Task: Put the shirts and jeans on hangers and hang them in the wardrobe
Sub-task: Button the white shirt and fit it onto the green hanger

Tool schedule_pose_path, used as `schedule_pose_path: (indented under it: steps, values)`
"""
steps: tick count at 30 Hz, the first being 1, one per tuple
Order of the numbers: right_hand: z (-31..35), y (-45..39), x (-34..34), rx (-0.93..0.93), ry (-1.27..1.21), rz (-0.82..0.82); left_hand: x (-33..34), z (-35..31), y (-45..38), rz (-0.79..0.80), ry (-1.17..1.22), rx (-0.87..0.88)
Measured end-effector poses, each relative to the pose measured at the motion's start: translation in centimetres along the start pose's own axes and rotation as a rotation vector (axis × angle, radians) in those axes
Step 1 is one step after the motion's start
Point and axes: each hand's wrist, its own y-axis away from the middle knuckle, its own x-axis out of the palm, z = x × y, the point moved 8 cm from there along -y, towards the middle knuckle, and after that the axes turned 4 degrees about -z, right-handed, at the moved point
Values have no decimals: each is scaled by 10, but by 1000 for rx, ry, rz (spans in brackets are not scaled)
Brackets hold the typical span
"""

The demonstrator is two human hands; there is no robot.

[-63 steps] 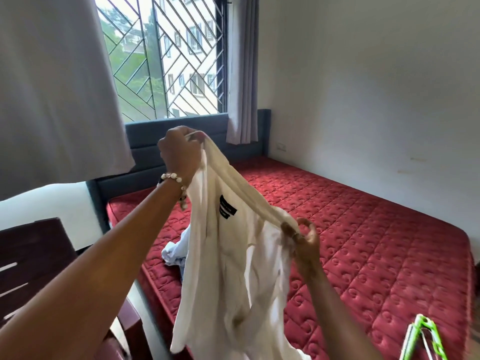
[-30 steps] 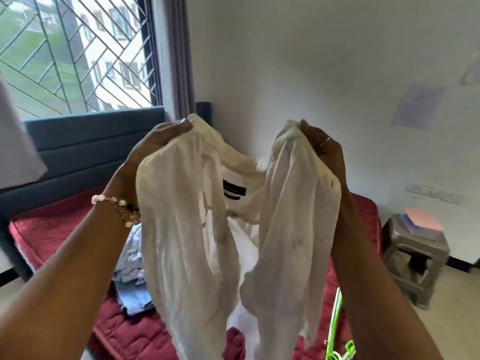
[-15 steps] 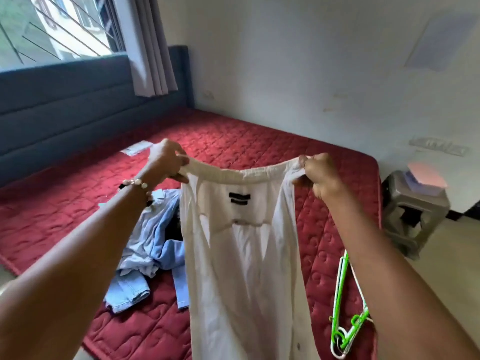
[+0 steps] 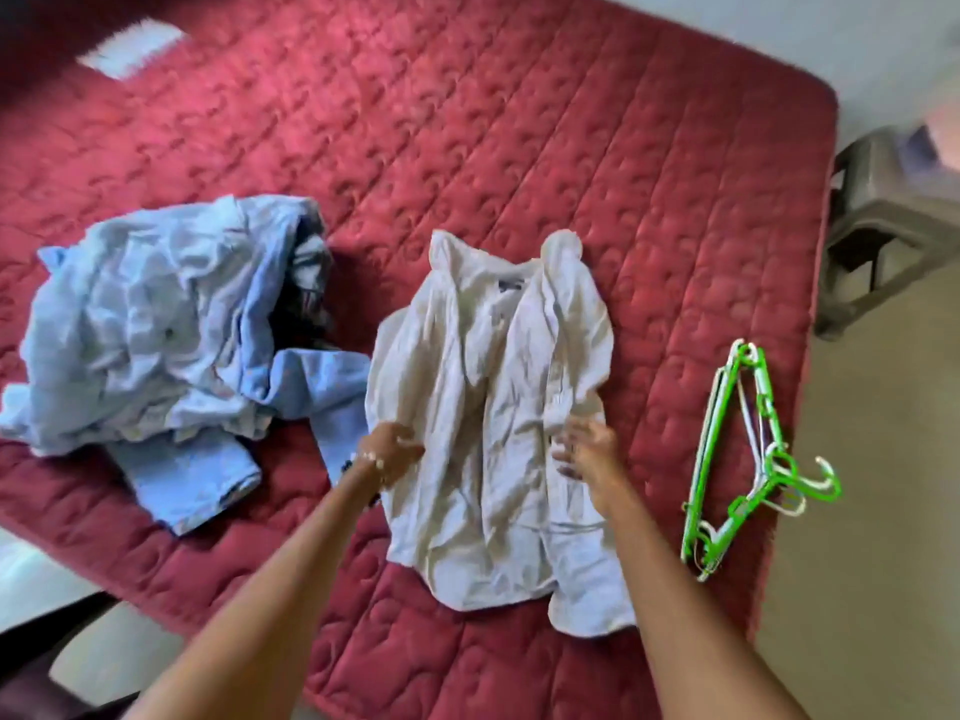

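While the shirt (image 4: 488,407) lies flat on the bed (image 4: 623,148), my left hand (image 4: 392,449) and right hand (image 4: 584,446) rest spread on it; soft, limp, so grab the collar, hangers (image 4: 748,459) just beside.

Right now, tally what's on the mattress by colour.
White: 1, the white shirt
Light blue: 1 heap of clothes, pieces not separable
Green-and-white: 1 bundle of hangers, number unclear
Total: 3 groups on the red mattress
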Motion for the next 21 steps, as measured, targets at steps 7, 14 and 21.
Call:
schedule_pose_path:
  steps: [7,14,21]
  values:
    - [-173,36,-16,157,539,-87,89,114,38,-52,-81,-328]
    - [-226,53,-7,434,333,-38,140,144,49,39,627,-659]
    - [-238,50,6,256,298,-294,129,127,51,-296,1247,-574]
